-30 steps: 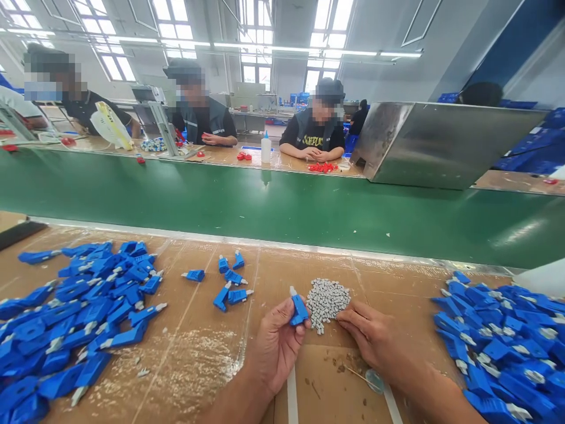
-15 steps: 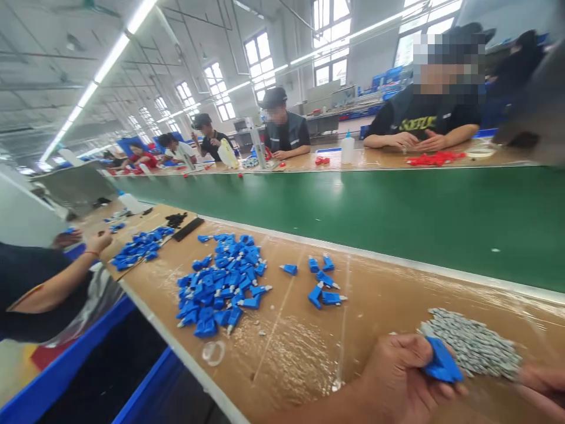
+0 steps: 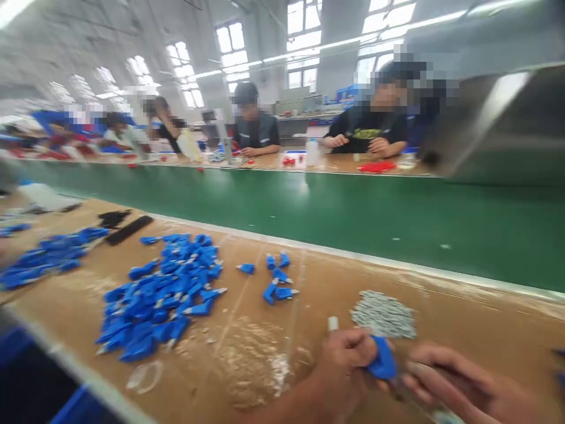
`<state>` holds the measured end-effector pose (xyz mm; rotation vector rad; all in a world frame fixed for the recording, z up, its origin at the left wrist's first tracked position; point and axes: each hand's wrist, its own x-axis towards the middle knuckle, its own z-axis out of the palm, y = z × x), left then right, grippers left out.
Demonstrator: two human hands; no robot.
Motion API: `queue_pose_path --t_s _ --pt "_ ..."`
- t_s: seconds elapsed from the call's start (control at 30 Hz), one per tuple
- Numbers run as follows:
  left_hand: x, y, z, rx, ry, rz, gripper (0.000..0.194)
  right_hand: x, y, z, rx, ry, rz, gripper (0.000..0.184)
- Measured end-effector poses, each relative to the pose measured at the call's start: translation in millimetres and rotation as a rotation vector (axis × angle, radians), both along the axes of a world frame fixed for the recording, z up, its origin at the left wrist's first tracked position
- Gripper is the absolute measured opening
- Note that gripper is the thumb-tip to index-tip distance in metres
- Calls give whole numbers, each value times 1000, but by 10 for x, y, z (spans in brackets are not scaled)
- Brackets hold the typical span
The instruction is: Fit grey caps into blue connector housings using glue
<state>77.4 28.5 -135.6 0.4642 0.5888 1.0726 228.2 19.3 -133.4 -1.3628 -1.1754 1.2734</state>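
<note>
Firstly, at bottom centre the left hand (image 3: 342,368) grips a blue plastic connector housing (image 3: 383,358), its fingers curled closed around the piece. A white tip (image 3: 333,323) stands just above that hand; blur prevents confirming that it belongs to the same housing. The right hand (image 3: 463,377) lies at lower right, with its fingers (image 3: 424,368) narrowly spaced and very near the housing. Motion blur leaves contact and grip undetermined.

Just above the hands sits a heap of small grey pieces (image 3: 383,315) on the brown cardboard work surface (image 3: 300,377), which carries whitish residue. Further left lie a small group of blue housings (image 3: 276,277), a single housing (image 3: 246,268) just beside it, and a large pile of blue housings (image 3: 163,294). A smaller blue pile (image 3: 48,256) and a black strip (image 3: 129,229) occupy the left side.

Beyond, a green conveyor belt (image 3: 309,218) spans the frame. On its far side, a co-worker (image 3: 253,126) and another co-worker (image 3: 368,126) sit at a bench with red parts (image 3: 373,167) and a white bottle (image 3: 312,153). A stainless steel hood (image 3: 507,123) fills the upper right.
</note>
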Motion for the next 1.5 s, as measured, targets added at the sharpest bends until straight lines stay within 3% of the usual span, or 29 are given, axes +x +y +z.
queue_pose_path --t_s 0.07,0.13,0.23,0.43,0.6,0.8,1.07,1.2,1.37,1.5 --pt "-65 -5 85 65 54 -26 56 215 -33 298 -59 51 35 47" --pt "-106 -7 108 127 85 -75 54 244 -30 501 -121 155 89 46" --pt "-100 -49 89 184 108 -103 54 161 -14 604 -138 243 107 44" --pt "-102 -58 26 309 201 -81 52 100 -76 594 -142 214 73 40" --pt "-142 -60 81 381 302 -46 51 65 -112 622 -73 183 69 39" --pt "-156 -76 202 391 357 -38 54 73 -122 623 -39 119 93 32" --pt "-167 -100 215 386 462 -26 54 73 -133 629 44 -53 124 36" --pt "-186 -105 244 393 455 -55 53 112 -107 587 -48 73 154 38" --pt "-200 -127 276 398 400 -120 51 164 -75 508 -185 289 80 42" --pt "-233 -154 332 443 446 -129 53 175 -79 477 -175 375 132 44"
